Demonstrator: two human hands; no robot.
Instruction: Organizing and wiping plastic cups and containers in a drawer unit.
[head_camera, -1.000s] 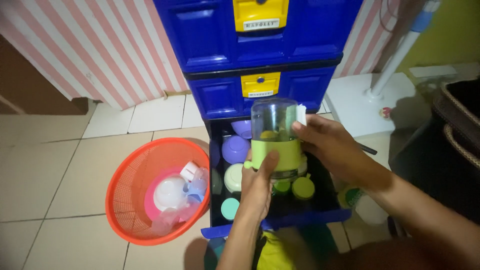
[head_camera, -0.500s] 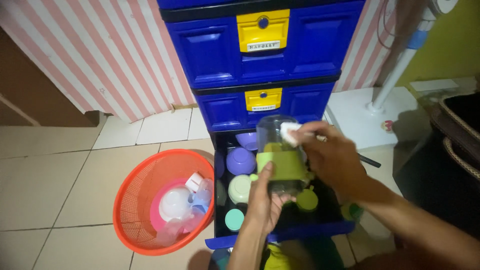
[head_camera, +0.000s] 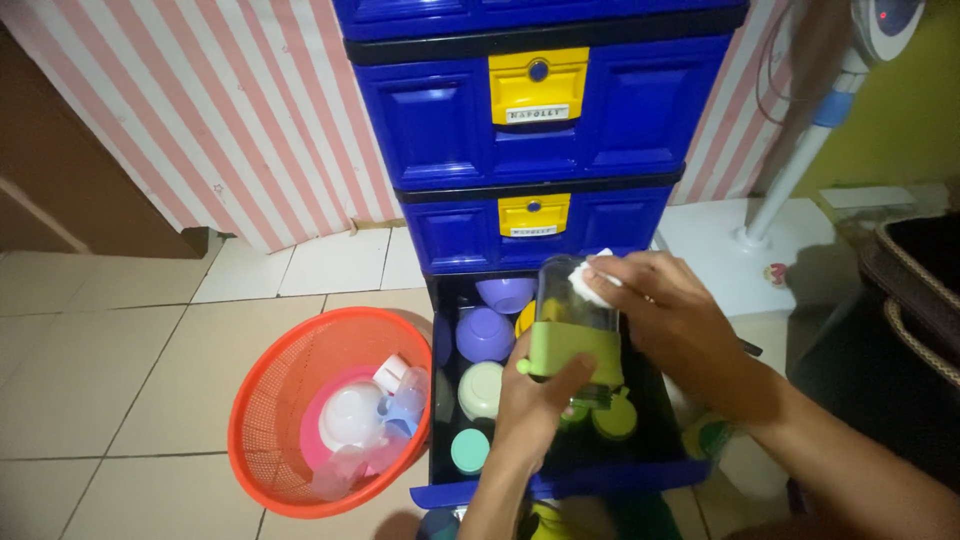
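My left hand (head_camera: 535, 400) grips a green container with a clear top (head_camera: 573, 335) from below, holding it over the open bottom drawer (head_camera: 560, 480) of a blue drawer cabinet (head_camera: 540, 130). My right hand (head_camera: 665, 325) presses a small white cloth (head_camera: 590, 280) against the clear upper part of the container. Inside the drawer lie purple bowls (head_camera: 485, 333), a pale green cup (head_camera: 480, 388), a teal lid (head_camera: 469, 450) and green lids (head_camera: 614, 420).
An orange mesh basket (head_camera: 270, 430) with a pink plate, a clear bowl and bottles stands on the tiled floor left of the drawer. A white fan stand (head_camera: 790, 180) rises at the right, beside a dark woven basket (head_camera: 915, 290). Striped curtain hangs behind.
The view has shifted slightly; the container stays in my left hand while my right hand with the white cloth has moved across its clear top.
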